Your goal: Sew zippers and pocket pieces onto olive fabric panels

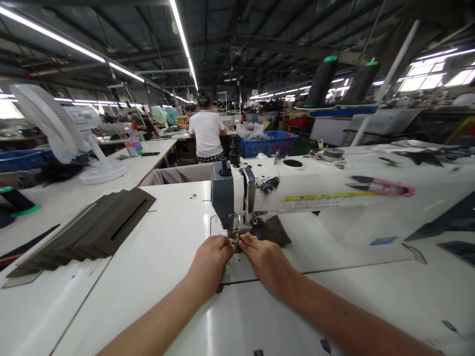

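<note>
Both hands meet below the presser foot of a white and grey sewing machine (221, 198). Between their fingertips is a small olive-green piece (236, 242), probably fabric; most of it is hidden. My left hand (212, 259) pinches its left side, fingers closed. My right hand (265, 259) is closed on the right side, thumb and fingers pressed together. Just behind the right fingers, a dark olive fabric panel (278, 231) lies under the machine arm. The needle tip cannot be made out.
On the left, a fanned stack of dark olive panels (92, 227) lies near a white fan (106, 170). Pink-handled thread snips (393, 188) rest on the machine arm. Dark thread cones (322, 84) stand behind. Ahead are a person in white (208, 131) and a blue basket (267, 145).
</note>
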The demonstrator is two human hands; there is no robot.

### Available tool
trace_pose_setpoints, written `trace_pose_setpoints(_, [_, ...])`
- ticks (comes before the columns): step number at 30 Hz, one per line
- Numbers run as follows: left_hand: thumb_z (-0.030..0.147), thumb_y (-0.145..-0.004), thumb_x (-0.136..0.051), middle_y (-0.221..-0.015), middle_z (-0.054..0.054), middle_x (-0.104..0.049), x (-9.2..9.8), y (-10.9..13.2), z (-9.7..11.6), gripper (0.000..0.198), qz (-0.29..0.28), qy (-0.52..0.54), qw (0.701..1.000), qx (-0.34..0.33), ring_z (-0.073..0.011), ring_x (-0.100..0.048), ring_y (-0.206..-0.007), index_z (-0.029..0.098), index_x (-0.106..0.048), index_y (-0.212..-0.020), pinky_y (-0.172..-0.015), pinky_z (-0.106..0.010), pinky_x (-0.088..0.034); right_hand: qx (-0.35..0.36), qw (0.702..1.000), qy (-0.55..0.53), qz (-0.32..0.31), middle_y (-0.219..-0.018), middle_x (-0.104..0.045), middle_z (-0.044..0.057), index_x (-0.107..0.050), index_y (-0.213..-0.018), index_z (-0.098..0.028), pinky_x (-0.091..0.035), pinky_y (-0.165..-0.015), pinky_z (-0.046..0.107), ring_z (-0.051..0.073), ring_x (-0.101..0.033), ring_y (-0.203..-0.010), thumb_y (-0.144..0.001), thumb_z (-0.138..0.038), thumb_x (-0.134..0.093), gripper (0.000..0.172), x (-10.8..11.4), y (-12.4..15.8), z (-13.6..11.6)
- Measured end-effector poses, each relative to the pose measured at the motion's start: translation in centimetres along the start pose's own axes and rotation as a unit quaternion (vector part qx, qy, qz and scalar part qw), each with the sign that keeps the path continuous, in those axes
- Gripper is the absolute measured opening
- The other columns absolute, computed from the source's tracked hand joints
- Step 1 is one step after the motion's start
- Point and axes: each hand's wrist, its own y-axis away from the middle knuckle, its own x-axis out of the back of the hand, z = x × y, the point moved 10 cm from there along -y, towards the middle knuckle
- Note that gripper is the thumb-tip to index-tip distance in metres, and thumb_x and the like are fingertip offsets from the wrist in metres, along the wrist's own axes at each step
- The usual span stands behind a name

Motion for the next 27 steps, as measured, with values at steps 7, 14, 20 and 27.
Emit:
trace_pose_setpoints(7, [0.009, -0.082, -0.053, -0.082, -0.005, -0.062, 0.0, -0.1, 0.0, 0.011, -0.007, -0.024, 1.0, 0.004, -0.0188, -0.058, -0.082, 0.015, -0.062, -0.08, -0.077, -0.032, -0.05, -0.01, 1.0, -0.006, -0.016, -0.099, -0.066, 0.013, -0.064, -0.093, -0.008, -0.052, -0.081, 0.031, 0.021, -0.064, -0.09, -0.083, -0.003, -0.042, 0.025, -0.3, -0.2, 0.2])
trace_pose_setpoints(14, [0.009, -0.081, -0.054, -0.08, -0.005, -0.062, 0.3, 0.0, 0.0, 0.009, 0.008, -0.027, 1.0, 0.001, -0.0185, -0.058, -0.079, 0.015, -0.062, -0.08, -0.074, -0.031, -0.05, -0.018, 0.999, -0.005, -0.027, -0.102, -0.065, 0.014, -0.064, -0.096, -0.008, -0.052, -0.08, 0.032, 0.022, -0.063, -0.092, -0.083, -0.003, -0.042, 0.025, -1.0, 0.2, 0.7])
trace_pose_setpoints(20, [0.01, -0.082, -0.052, -0.078, -0.006, -0.061, 0.2, -0.1, 0.2, 0.012, -0.003, -0.035, 0.999, -0.007, -0.0186, -0.058, -0.079, 0.015, -0.062, -0.081, -0.076, -0.031, -0.05, -0.023, 0.998, -0.023, -0.049, -0.101, -0.065, 0.015, -0.063, -0.097, -0.007, -0.051, -0.08, 0.033, 0.023, -0.062, -0.091, -0.087, -0.007, -0.037, 0.028, -1.8, 0.2, 0.6])
trace_pose_setpoints(27, [0.006, -0.079, -0.052, -0.081, -0.005, -0.063, 0.8, -0.2, 0.1, 0.013, 0.005, -0.05, 0.999, -0.004, -0.0184, -0.06, -0.077, 0.015, -0.062, -0.08, -0.073, -0.031, -0.051, -0.009, 0.999, 0.018, -0.046, -0.099, -0.064, 0.008, -0.061, -0.098, -0.015, -0.046, -0.08, 0.029, 0.019, -0.058, -0.091, -0.083, -0.014, -0.048, 0.02, 1.0, 0.6, 2.4])
